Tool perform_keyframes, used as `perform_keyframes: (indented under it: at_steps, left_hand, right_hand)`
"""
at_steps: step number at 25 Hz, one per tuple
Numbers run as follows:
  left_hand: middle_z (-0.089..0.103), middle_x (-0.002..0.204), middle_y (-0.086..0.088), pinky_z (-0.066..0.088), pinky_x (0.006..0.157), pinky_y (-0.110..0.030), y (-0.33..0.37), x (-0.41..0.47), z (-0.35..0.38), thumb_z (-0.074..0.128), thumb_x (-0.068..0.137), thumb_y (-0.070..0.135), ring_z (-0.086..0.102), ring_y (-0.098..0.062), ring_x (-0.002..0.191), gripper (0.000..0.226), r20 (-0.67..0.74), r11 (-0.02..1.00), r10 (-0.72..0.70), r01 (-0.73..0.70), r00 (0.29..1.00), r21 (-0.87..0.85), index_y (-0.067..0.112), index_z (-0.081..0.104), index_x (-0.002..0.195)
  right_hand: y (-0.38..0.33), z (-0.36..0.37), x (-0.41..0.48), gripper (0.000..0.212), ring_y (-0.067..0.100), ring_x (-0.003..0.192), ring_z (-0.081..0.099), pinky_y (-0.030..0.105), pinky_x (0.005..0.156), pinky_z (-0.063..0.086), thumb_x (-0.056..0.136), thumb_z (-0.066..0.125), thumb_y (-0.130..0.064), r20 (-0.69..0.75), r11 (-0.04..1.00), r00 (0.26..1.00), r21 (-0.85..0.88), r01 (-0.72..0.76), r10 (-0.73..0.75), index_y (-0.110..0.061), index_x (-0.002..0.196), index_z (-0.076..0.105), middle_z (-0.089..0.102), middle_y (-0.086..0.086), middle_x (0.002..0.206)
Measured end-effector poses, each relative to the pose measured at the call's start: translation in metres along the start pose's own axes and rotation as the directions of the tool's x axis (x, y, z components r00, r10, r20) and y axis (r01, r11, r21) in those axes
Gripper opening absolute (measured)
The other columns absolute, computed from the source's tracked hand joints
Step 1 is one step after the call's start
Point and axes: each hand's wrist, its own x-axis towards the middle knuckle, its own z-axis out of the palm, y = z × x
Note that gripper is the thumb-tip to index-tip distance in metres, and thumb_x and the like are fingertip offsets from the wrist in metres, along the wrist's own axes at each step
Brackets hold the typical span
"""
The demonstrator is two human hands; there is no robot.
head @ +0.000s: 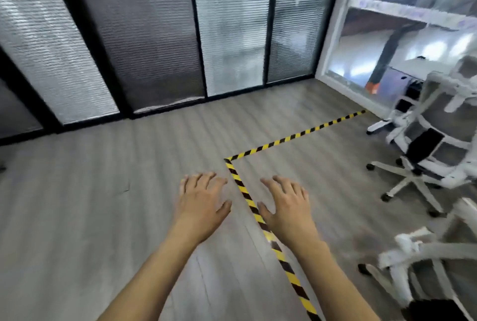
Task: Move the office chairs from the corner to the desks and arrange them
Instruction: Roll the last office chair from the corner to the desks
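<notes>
Office chairs (444, 114) stand at my 2 to 4 o'clock, on the right side of the room. They are white with grey mesh backs, black arm pads and little black wheels. The far chair (423, 148) is at 2 o'clock, close to a big glass pane (387, 37) with a white frame. The near chair (426, 266) is at 4 o'clock and looks blurry, so I can only make out its white legs and one wheel.

My left hand (201, 202) and right hand (286, 207) reach out flat at 12 o'clock, fingers spread, palms down. They hold nothing and touch nothing.

A strip of yellow and black tape (291, 137) lies on the floor (103, 204). It makes a corner just ahead of my fingers. One leg runs off to 1 o'clock toward the glass pane. The other leg comes back toward me between my hands and goes under my right arm. Both chairs sit on the right of the tape, and the near chair's wheel is not far from it.

The floor is grey wood planks. It spreads wide from 9 to 12 o'clock, up to a wall of glass panels (144, 37) with black frames and closed blinds.
</notes>
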Motion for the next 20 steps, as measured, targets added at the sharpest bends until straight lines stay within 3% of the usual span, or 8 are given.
perform_keyframes:
  at_steps: [6, 12, 16, 20]
  left_hand:
    - [0.060, 0.127, 0.000, 0.041, 0.103, -0.049, -0.217, -0.082, -0.075, 0.063, 0.083, 0.048, 0.053, -0.029, 0.118, 0.043, -0.108, 0.946, -0.299, 0.310, 0.948, 0.098, 0.029, 0.060, 0.122]
    - [0.062, 0.120, -0.001, 0.043, 0.097, -0.049, -0.428, -0.167, -0.143, 0.075, 0.074, 0.041, 0.056, -0.030, 0.108, 0.048, -0.195, 0.823, -0.525, 0.553, 0.828, 0.133, 0.028, 0.062, 0.118]
    - [0.060, 0.120, -0.001, 0.044, 0.091, -0.047, -0.541, -0.199, -0.177, 0.075, 0.073, 0.042, 0.055, -0.030, 0.106, 0.047, -0.236, 0.728, -0.636, 0.672, 0.735, 0.134, 0.029, 0.062, 0.117]
    - [0.051, 0.138, -0.001, 0.040, 0.103, -0.051, -0.672, -0.214, -0.195, 0.060, 0.077, 0.051, 0.045, -0.030, 0.126, 0.051, -0.268, 0.616, -0.725, 0.771, 0.634, 0.159, 0.034, 0.055, 0.126]
  right_hand:
    - [-0.235, 0.091, 0.051, 0.053, 0.026, 0.123, 0.053, 0.044, 0.105, 0.039, 0.085, 0.064, -0.044, 0.073, 0.951, 0.951, 0.099, 0.293, -0.301, -0.030, 0.135, 0.053, 0.058, -0.004, 0.132]
    - [-0.478, 0.180, 0.072, 0.057, 0.023, 0.128, 0.047, 0.037, 0.110, 0.031, 0.091, 0.058, -0.046, 0.180, 0.830, 0.814, 0.210, 0.517, -0.552, -0.035, 0.145, 0.043, 0.050, -0.007, 0.142]
    - [-0.612, 0.234, 0.097, 0.060, 0.021, 0.133, 0.041, 0.038, 0.116, 0.025, 0.093, 0.054, -0.048, 0.210, 0.730, 0.704, 0.293, 0.617, -0.679, -0.037, 0.149, 0.035, 0.046, -0.006, 0.145]
    - [-0.751, 0.302, 0.139, 0.062, 0.022, 0.131, 0.044, 0.039, 0.113, 0.026, 0.093, 0.055, -0.048, 0.183, 0.619, 0.597, 0.348, 0.704, -0.781, -0.037, 0.150, 0.033, 0.047, -0.005, 0.143]
